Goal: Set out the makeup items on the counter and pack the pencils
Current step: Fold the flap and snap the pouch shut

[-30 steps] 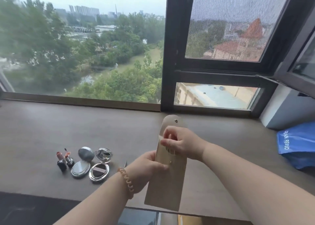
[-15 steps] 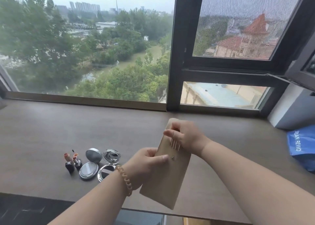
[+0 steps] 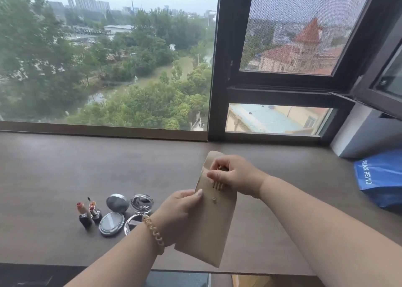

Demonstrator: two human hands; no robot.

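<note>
Standing on the counter (image 3: 54, 178), well to the left of the fingers, two open lipsticks (image 3: 89, 212) sit side by side, uncapped, colour tips up. Just right of them lie two round compacts (image 3: 126, 215), both hinged open with lids tilted back; the right one is partly hidden behind the left wrist, which wears a beaded bracelet (image 3: 154, 232).

Left hand (image 3: 177, 212): fingers wrapped around the left edge of a tan pouch (image 3: 206, 232), thumb pressed on its front face, just left of a small metal stud. The pouch is held above the counter, tilted, mouth end away from the person, lower end hanging past the counter's near edge.

Right hand (image 3: 233, 178): fingers pinched together at the pouch mouth, closed on a small bunch of gold-coloured pencils (image 3: 217, 184). Only short lengths of the pencils show below the fingertips; how far they go into the pouch cannot be told. The rounded flap stands up behind the right fingers.

Far right of both hands, a blue bag (image 3: 378, 178) with white lettering rests on the counter by the window corner.
</note>
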